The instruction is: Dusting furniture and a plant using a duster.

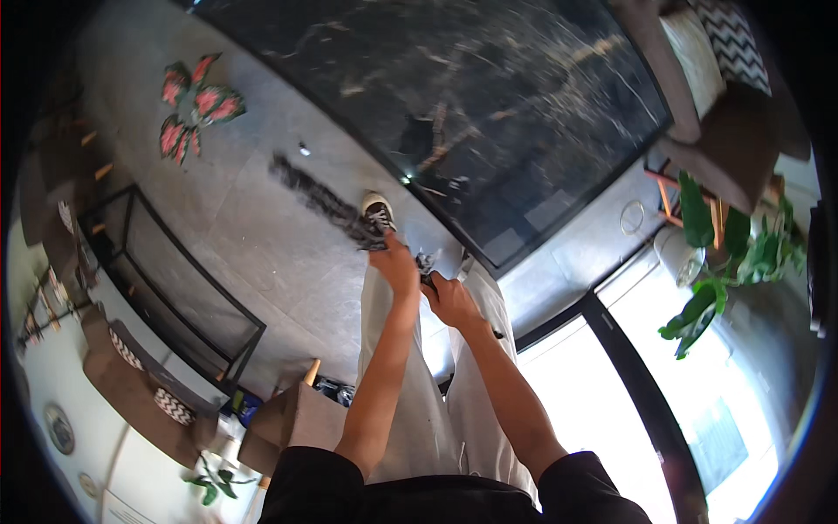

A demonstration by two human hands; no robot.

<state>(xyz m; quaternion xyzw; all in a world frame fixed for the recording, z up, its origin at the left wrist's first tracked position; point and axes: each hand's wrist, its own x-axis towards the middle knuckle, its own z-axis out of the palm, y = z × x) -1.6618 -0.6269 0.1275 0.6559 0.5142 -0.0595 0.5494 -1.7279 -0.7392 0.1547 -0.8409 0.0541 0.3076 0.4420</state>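
A long, dark, shaggy duster (317, 196), blurred along its length, slants from the upper left down toward my body. My left hand (395, 263) closes around its fluffy part. A greyish tuft shows between the two hands. My right hand (452, 300) grips the dark handle (498, 335), whose end pokes out beside the wrist. Both hands are in front of my light trousers (409, 406). One dark sneaker (378, 213) with white laces is visible just beyond my left hand.
A black marble-patterned table (524, 85) lies ahead to the right. On the grey floor (294, 275) are a pink-and-green leafed plant (200, 105) and a small white object (304, 149). A black-framed table (190, 275) is at left, a brown armchair (294, 419) behind it, a potted plant (710, 288) at right.
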